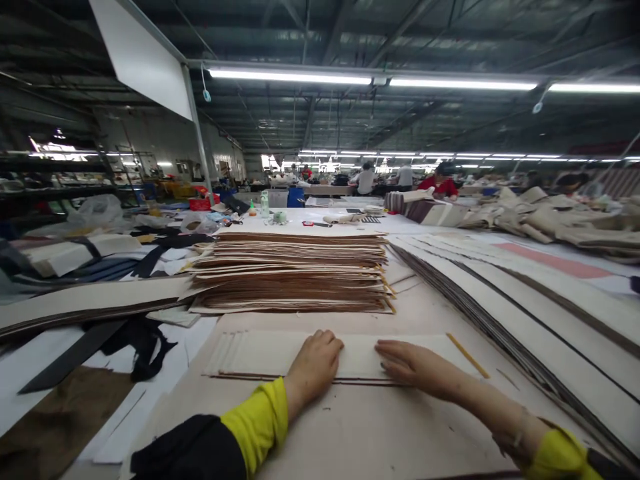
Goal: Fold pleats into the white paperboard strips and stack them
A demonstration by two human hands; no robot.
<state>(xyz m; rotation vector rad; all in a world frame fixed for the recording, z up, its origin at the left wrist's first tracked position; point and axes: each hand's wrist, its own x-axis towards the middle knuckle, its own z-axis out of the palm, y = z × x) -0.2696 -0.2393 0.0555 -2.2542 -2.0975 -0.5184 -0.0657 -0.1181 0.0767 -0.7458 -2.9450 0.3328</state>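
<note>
Several pale fabric strips with brown edges (260, 353) lie overlapped on the table in front of me, their left ends staggered. My left hand (316, 360) rests on the middle of the strips with its fingers curled and pressed together; whether it pinches anything is hidden. Flat on their right part lies my right hand (403, 360), fingers stretched out to the left. A yellow strip (467, 355) slants across their right end. Just behind the strips stands a tall stack of similar cream and brown pieces (295, 273).
Long layered fabric strips (500, 293) run along the right side. Dark cloth scraps (140, 347) and a brown cloth (65, 413) lie at the left. Farther back are a green bottle (265, 203), a red basket (200, 203) and a person in red (441, 181).
</note>
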